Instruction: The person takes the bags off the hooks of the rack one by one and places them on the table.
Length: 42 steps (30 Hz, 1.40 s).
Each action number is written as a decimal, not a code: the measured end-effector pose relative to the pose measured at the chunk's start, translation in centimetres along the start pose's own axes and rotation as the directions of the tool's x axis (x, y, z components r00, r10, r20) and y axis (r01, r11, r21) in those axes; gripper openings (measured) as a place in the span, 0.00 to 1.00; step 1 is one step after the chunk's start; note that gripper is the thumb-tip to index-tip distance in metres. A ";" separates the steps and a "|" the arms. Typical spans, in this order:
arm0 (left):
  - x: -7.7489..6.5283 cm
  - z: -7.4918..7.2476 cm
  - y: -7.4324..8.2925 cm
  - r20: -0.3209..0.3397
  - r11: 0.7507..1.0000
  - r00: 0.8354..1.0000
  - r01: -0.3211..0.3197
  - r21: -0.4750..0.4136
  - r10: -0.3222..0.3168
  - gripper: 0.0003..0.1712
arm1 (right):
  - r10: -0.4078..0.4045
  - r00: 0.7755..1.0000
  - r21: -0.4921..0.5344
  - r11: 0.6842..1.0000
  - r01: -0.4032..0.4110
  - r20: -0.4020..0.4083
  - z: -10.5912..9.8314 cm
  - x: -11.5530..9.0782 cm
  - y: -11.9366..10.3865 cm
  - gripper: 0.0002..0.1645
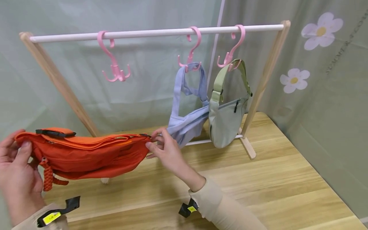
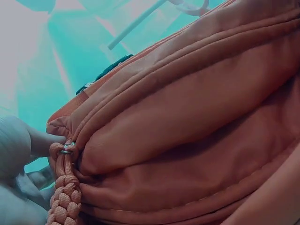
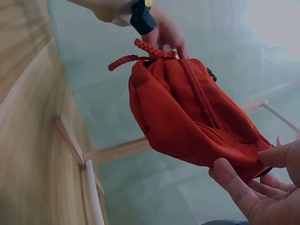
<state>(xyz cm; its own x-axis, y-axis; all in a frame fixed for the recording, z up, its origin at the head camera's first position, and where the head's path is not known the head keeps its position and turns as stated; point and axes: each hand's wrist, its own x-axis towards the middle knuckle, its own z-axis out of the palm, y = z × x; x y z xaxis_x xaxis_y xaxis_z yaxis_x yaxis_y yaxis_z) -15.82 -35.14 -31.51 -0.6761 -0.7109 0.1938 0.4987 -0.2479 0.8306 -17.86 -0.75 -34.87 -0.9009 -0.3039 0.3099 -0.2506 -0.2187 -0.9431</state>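
Note:
An orange-red waist bag (image 1: 95,158) is stretched lengthwise between both hands, raised above the table in front of the rack. My left hand (image 1: 20,172) pinches its left end, thumb in front and fingers behind. By that hand dangles a braided zipper pull (image 2: 65,199), and a black buckle (image 1: 56,133) lies along the top edge on the orange strap. At the other end my right hand (image 1: 166,151) pinches the bag's corner between thumb and fingers; the right wrist view shows its thumb and fingertips (image 3: 225,171) against the fabric.
A wooden rack with a white rail (image 1: 161,32) carries pink hooks; the left hook (image 1: 115,68) holds nothing. A lavender bag (image 1: 188,123) and a grey-green bag (image 1: 227,123) hang from the others. Below is the wooden table (image 1: 258,182); curtains stand behind.

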 end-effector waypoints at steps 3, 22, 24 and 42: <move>-0.1 0.0 0.2 -0.008 1.000 1.000 0.001 0.007 -0.001 0.18 | -0.010 1.000 -0.018 1.000 0.010 0.005 0.2 -0.1 0.2 0.13; 0.5 -0.9 -0.4 -0.044 0.998 0.998 0.035 0.061 -0.032 0.18 | 0.037 0.999 -0.142 0.989 -0.032 0.036 0.8 -0.2 2.1 0.11; 0.6 -1.1 -0.5 -0.051 0.996 0.998 0.045 0.083 -0.040 0.18 | 0.042 0.998 -0.149 0.988 -0.036 0.035 1.0 -0.1 2.4 0.11; 2.3 -4.4 -2.6 0.146 0.855 0.931 0.233 0.463 -0.333 0.23 | 0.118 0.991 -0.263 0.960 -0.099 0.056 1.3 0.3 5.7 0.12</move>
<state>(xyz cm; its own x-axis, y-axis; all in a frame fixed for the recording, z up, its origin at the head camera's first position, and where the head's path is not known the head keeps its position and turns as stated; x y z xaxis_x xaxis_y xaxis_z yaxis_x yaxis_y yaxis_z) -16.32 -39.05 -35.49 -0.8752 -0.4833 -0.0198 0.0175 -0.0725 0.9972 -19.11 -3.28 -39.95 -0.9028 -0.3791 0.2030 -0.2446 0.0644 -0.9675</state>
